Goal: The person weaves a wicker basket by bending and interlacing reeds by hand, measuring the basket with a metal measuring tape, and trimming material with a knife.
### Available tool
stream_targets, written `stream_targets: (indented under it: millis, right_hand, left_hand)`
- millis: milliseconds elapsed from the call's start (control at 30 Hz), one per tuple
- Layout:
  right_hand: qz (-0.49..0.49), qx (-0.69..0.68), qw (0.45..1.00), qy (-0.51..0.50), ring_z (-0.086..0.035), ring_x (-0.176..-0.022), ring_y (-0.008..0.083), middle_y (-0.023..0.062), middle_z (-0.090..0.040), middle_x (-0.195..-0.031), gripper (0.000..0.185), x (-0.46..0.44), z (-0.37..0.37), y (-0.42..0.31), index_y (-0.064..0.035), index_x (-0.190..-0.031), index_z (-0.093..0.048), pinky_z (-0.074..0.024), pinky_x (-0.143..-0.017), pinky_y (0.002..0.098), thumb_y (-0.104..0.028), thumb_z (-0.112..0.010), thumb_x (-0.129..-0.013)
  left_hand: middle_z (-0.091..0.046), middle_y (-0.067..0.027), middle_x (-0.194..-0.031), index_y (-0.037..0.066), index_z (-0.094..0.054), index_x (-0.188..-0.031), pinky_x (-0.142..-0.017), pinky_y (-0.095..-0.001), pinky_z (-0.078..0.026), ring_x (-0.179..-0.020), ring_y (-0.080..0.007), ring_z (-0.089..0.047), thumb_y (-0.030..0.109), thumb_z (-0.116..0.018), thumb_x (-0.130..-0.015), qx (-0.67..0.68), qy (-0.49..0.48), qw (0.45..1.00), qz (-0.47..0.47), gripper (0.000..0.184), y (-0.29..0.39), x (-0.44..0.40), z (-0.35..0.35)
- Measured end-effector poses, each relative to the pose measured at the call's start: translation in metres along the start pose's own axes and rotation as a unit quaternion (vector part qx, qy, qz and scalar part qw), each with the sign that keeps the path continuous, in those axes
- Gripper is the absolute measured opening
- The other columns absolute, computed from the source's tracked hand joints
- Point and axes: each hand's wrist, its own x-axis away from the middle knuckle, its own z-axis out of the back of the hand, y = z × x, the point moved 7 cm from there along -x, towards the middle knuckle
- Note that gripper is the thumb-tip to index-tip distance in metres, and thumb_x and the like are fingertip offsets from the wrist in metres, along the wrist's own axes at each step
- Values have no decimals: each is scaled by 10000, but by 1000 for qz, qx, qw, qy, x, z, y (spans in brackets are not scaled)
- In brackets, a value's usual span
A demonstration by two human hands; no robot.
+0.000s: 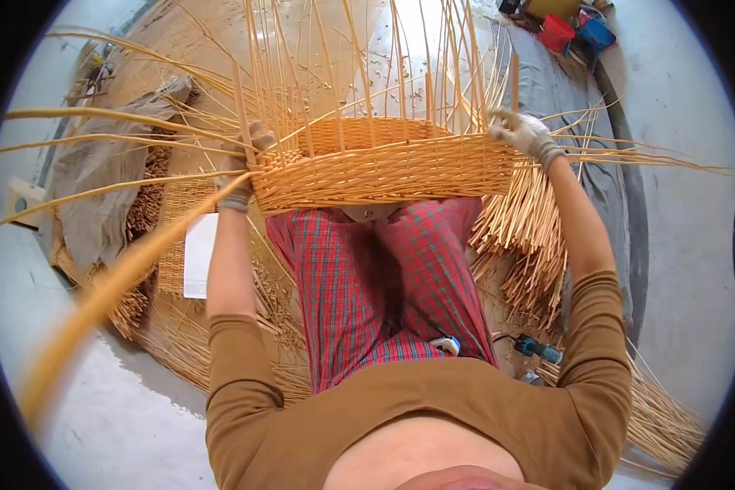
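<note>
scrap-strewn floor [381, 69], stick bundle [527, 220], blue tool [539, 349], foreground cane [114, 286]; left grip [238, 184], right grip [527, 135] tight around woven basket [384, 169]

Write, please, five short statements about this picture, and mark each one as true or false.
1. The left hand and the right hand both wear gloves. True.
2. Each hand is at one end of the woven basket. True.
3. Nothing rises above the woven basket's rim. False: many upright rods do.
4. A blue tool lies on the left. False: the blue tool lies on the right.
5. Below the woven basket in the picture, a red plaid cloth shows. True.
</note>
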Motion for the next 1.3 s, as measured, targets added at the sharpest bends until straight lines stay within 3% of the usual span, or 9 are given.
stream_targets:
  millis: [100, 167, 333, 767, 833, 867, 1000, 1100, 1300]
  right_hand:
    - [-1, -49, 984, -171, -673, -1030, 256, 68, -711, -1116, 692, -11, -42, 23, -224, -1172, -668, -502, -906, 364, -746, -627, -720]
    - [24, -75, 986, -146, -663, -1030, 298, 107, -709, -1089, 724, -9, -45, 31, -192, -1141, -683, -497, -910, 394, -767, -612, -707]
    - [21, 127, 989, -70, -635, -1053, 348, 158, -679, -1119, 895, 7, -33, 20, -137, -1266, -592, -496, -906, 426, -799, -623, -664]
    - [10, 60, 998, 30, -649, -991, 329, 138, -689, -1056, 711, 20, -30, 6, -170, -1224, -611, -500, -848, 422, -694, -641, -744]
    - [40, 122, 991, -30, -644, -1008, 334, 152, -685, -1068, 761, 1, -32, -9, -170, -1242, -606, -499, -858, 420, -746, -584, -746]
    - [17, 138, 988, -67, -627, -1071, 303, 141, -676, -1115, 783, -8, -31, -16, -193, -1266, -603, -454, -941, 437, -779, -535, -751]
    - [68, 201, 976, 45, -567, -1175, 307, 151, -648, -1180, 736, -9, -18, -44, -229, -1295, -594, -368, -1029, 488, -753, -526, -783]
    - [16, 247, 952, 179, -495, -1248, 342, 180, -597, -1255, 692, -1, -20, -45, -264, -1317, -583, -294, -1064, 542, -730, -511, -810]
    - [-41, 177, 976, 116, -467, -1238, 366, 203, -543, -1284, 641, 50, -22, -54, -244, -1306, -590, -277, -1082, 539, -689, -475, -860]
  left_hand:
    - [-685, -139, -960, -33, -613, -1147, -750, -322, -563, -846, -221, -657, 581, -392, -979, 100, -28, 990, 95, 673, -26, -4, 5]
    - [-671, -147, -841, -34, -642, -1066, -667, -307, -554, -774, -221, -645, 595, -416, -967, 215, -184, 954, 102, 676, -28, 5, -17]
    - [-657, -175, -799, -32, -645, -1051, -596, -313, -541, -699, -236, -629, 642, -450, -931, 290, -186, 937, 53, 712, -21, 26, -35]
    - [-671, -120, -814, 4, -655, -1031, -629, -312, -518, -736, -220, -619, 615, -493, -919, 246, -107, 963, 18, 642, -20, 45, -18]
    - [-676, -163, -871, -30, -613, -1127, -593, -308, -562, -729, -255, -652, 498, -490, -967, 245, 107, 963, 33, 566, -29, 48, 6]
    - [-674, -164, -1022, 0, -579, -1212, -749, -343, -577, -906, -264, -662, 481, -476, -977, 7, 121, 992, -16, 545, -28, 49, 38]
    - [-546, -134, -1354, 69, -470, -1390, -993, -354, -488, -1186, -274, -559, 353, -513, -999, 153, 133, 975, 89, 486, -18, 126, -24]
    - [-550, -130, -1362, 77, -440, -1430, -982, -329, -473, -1176, -251, -565, 228, -621, -954, -180, 114, 973, -86, 531, -4, 155, -50]
    - [-642, -95, -1233, 32, -560, -1320, -953, -309, -475, -1102, -205, -607, 88, -729, -845, -342, 171, 924, -27, 507, -28, 139, 11]
